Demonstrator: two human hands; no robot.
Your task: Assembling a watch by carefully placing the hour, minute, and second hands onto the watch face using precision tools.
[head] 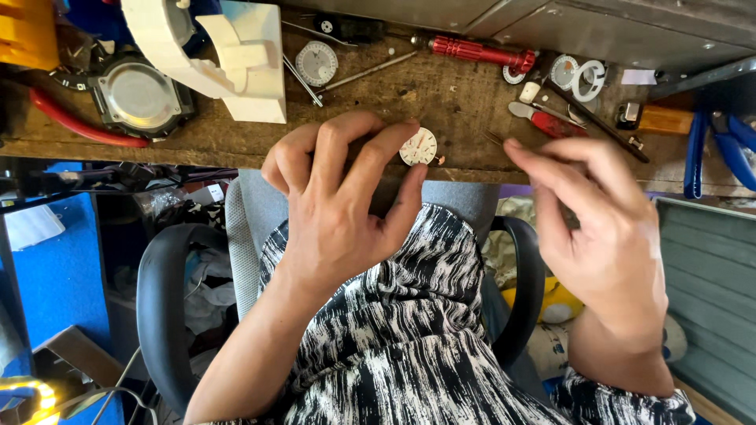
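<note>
Here we pinch the watch dial [418,147] in our left hand [342,201]; our right hand [596,216] grips tweezers [494,138], best kept steady.

- tool tip [494,138] at the right hand [606,236] is too thin and blurry to identify
- blue pliers [736,153] run off the right edge
- yellow thing [27,31] is cropped top-left

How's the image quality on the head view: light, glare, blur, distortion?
Head view: bright daylight on the wooden bench; glare on the black watch case; right hand slightly motion-blurred, left hand and white watch dial sharper; dim shadow under the bench; wide-angle bending at the edges.
</note>
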